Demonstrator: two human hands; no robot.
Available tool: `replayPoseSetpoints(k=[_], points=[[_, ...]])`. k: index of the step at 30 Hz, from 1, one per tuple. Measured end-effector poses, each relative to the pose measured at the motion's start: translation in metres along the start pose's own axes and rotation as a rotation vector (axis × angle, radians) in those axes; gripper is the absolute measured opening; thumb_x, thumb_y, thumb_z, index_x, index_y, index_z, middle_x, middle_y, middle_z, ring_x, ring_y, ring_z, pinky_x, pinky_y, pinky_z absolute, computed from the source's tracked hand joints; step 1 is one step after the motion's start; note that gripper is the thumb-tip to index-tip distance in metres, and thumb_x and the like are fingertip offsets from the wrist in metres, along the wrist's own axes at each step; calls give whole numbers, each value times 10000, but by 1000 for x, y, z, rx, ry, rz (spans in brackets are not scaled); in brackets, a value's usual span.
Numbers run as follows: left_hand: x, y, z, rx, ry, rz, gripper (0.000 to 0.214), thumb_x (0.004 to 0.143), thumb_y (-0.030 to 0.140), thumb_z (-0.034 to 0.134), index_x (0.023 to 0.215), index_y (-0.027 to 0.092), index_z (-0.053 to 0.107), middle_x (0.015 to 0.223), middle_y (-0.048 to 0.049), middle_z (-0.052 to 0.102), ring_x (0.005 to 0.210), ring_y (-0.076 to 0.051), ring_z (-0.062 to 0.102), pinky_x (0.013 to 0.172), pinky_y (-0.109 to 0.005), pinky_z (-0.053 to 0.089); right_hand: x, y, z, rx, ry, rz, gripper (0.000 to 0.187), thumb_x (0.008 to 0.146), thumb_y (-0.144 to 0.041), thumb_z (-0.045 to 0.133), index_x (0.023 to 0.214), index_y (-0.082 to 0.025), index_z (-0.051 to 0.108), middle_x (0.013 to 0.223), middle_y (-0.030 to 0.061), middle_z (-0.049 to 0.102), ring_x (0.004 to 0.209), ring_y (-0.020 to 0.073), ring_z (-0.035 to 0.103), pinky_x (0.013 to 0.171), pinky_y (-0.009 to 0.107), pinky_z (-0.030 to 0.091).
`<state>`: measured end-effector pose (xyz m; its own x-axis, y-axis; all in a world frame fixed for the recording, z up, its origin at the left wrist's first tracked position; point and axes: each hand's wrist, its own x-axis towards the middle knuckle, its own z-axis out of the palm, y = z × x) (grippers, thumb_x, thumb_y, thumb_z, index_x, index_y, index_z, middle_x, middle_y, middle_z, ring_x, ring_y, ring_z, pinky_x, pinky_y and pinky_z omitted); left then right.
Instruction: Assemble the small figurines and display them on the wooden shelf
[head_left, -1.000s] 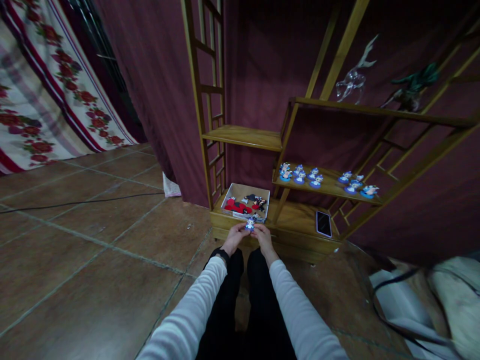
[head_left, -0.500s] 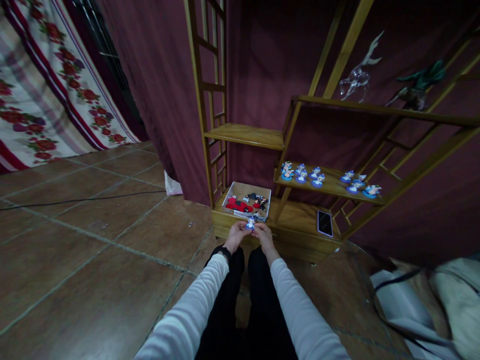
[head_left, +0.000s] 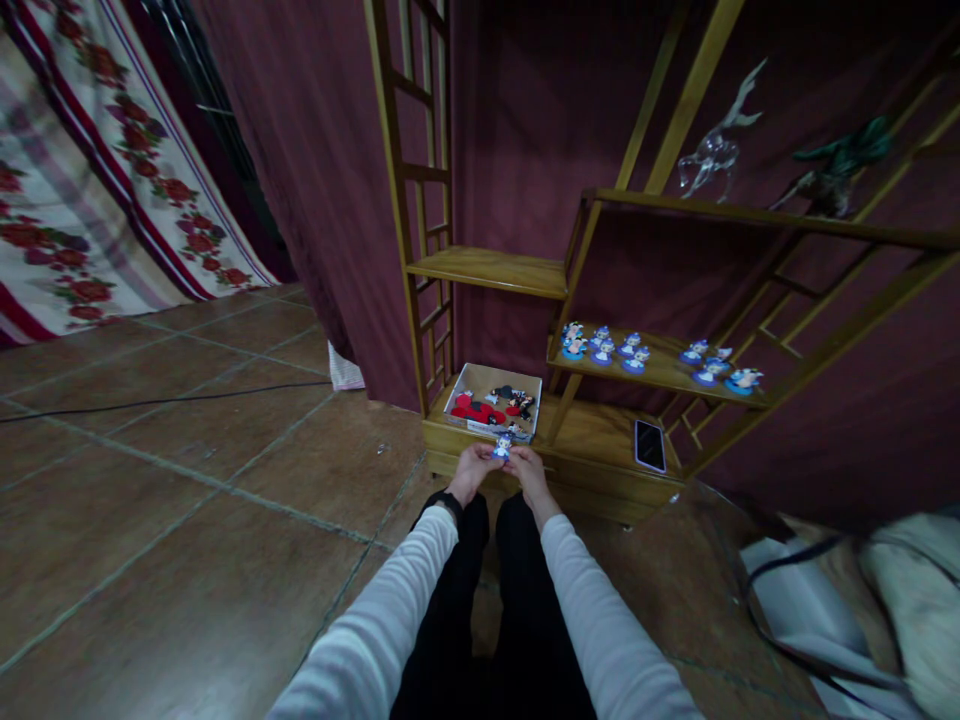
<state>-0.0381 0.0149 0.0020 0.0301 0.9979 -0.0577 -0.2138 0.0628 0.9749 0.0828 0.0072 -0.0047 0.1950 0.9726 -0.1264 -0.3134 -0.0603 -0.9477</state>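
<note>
Between my two hands, just in front of the box, is a small white and purple figurine [head_left: 502, 447], held upright by its base. My left hand [head_left: 472, 472] pinches it from the left, and my right hand [head_left: 529, 471] grips its right side. Behind it, a shallow white cardboard box [head_left: 480, 380] holds red and black pieces [head_left: 480, 411] and several small dark figures. Up to the right, several similar purple figurines [head_left: 602, 350] stand on the middle shelf [head_left: 664, 376], with a few blue-based ones [head_left: 574, 346] among them.
A phone [head_left: 649, 446] lies on the low wooden shelf unit's base. Glass deer [head_left: 712, 150] and a dark green sculpture [head_left: 840, 170] stand on the upper shelf. Bags [head_left: 817, 610] lie on the floor at right. A black cable [head_left: 172, 398] crosses the tiles at left.
Almost nothing differs. Both hands stay in place around the figurine, which has shifted very slightly.
</note>
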Motion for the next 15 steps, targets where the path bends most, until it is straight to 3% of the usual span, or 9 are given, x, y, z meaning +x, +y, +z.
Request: replayPoseSetpoints(k=[15], points=[[0,0,1,-48,-57,27,334,457,147,771,731,147,579,663,-1,633,635,-126,579,669,-270,442,-5,-8,3,-73,-61,27,278,567,-354,676,779,-176,646,745,11,674,659,143,606,621,254,474]])
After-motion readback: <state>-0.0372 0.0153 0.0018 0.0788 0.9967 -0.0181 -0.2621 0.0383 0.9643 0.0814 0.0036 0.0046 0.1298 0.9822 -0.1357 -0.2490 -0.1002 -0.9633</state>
